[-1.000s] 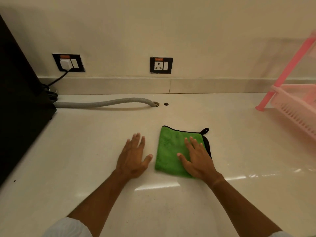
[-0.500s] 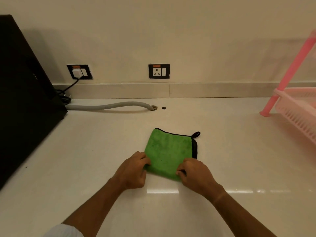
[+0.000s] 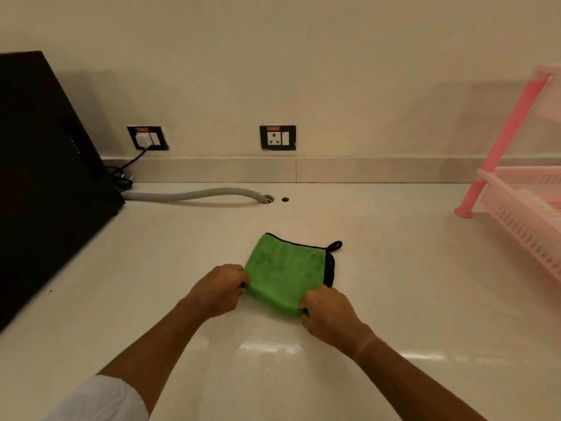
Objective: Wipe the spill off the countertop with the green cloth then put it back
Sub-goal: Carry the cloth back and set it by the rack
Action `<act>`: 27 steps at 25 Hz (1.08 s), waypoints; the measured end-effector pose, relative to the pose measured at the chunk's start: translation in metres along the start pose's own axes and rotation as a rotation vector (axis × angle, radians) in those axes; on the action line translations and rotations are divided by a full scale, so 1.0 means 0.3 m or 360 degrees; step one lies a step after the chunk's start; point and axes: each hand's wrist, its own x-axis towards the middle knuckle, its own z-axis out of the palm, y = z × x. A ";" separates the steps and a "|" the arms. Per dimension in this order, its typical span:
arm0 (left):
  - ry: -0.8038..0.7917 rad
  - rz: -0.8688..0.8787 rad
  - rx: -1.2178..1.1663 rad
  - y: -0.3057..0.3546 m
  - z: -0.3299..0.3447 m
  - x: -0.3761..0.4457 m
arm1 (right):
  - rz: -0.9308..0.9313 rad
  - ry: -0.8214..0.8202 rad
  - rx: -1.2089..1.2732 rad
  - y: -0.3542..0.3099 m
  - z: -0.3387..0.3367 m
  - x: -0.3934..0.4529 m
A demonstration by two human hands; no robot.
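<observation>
We have the square green microfibre cloth with black edging lying flat on the glossy cream stone countertop, roughly at its middle and well clear of the wall, its little black hanging loop pointing toward the far right corner. Our left hand is closed around the near left corner, fingers curled over the edge, and our right hand is pinched shut on the near right corner; we hold both near corners, probably so that the cloth stays taut and square as we straighten or lift it. No spill shows on the surface around it, only glare from the lights, so we cannot tell whether the wiping is done. The grey ribbed hose runs along the back into a hole, the black appliance stands at the left and the pink plastic rack at the right, all well apart from the cloth, which leaves it room to move.
</observation>
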 end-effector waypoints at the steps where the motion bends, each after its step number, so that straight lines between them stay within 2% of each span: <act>1: 0.0023 0.0016 -0.0011 -0.001 -0.018 0.004 | 0.0025 0.0022 0.0022 0.005 -0.012 0.000; 6: 0.0151 0.0088 -0.0109 -0.007 -0.138 0.063 | 0.0107 0.0134 0.0161 0.067 -0.182 0.060; 10: 0.0162 0.0112 -0.0218 -0.003 -0.256 0.165 | 0.0204 0.0104 0.0342 0.119 -0.356 0.148; 20: 0.0182 0.0290 -0.0415 0.062 -0.508 0.452 | 0.0238 0.0120 0.0246 0.260 -0.713 0.296; 27: 0.0177 0.0409 -0.0456 0.206 -0.555 0.633 | 0.0347 0.0154 0.0291 0.462 -0.837 0.279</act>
